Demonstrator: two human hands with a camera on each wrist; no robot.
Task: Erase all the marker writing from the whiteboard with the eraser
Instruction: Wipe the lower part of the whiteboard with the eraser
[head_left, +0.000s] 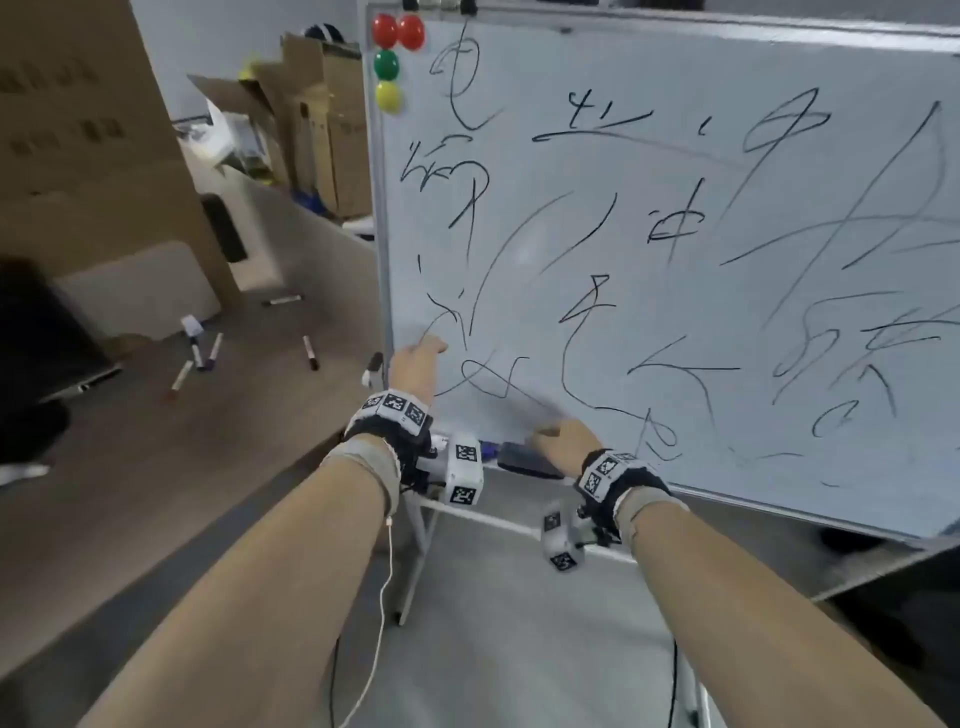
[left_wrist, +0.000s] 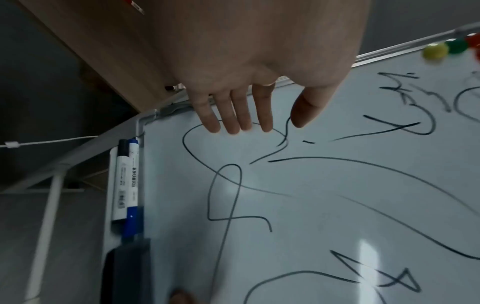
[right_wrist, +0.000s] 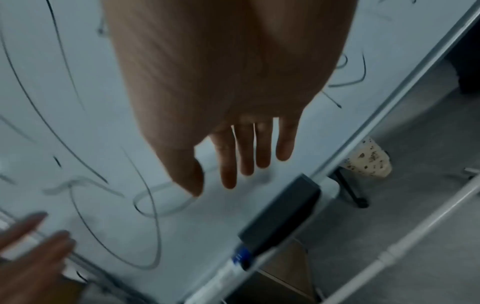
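The whiteboard (head_left: 649, 171) stands tilted on a metal stand, covered with black marker scribbles (head_left: 675, 228). A dark eraser (head_left: 524, 460) lies on the board's bottom tray; it also shows in the wrist views (left_wrist: 127, 271) (right_wrist: 280, 218). My right hand (head_left: 556, 434) (right_wrist: 215, 185) hovers just above the eraser with straight fingers and holds nothing. Near the lower left corner of the board is my left hand (head_left: 423, 351) (left_wrist: 270, 125), its fingers straight and close to the surface, also empty. Whether it touches the board I cannot tell.
Two markers (left_wrist: 127, 179) lie in the tray left of the eraser. Round magnets (head_left: 397, 31) stick at the board's top left. A wooden table (head_left: 156, 441) to the left carries several loose markers (head_left: 202, 353). Cardboard boxes (head_left: 311, 104) stand behind it.
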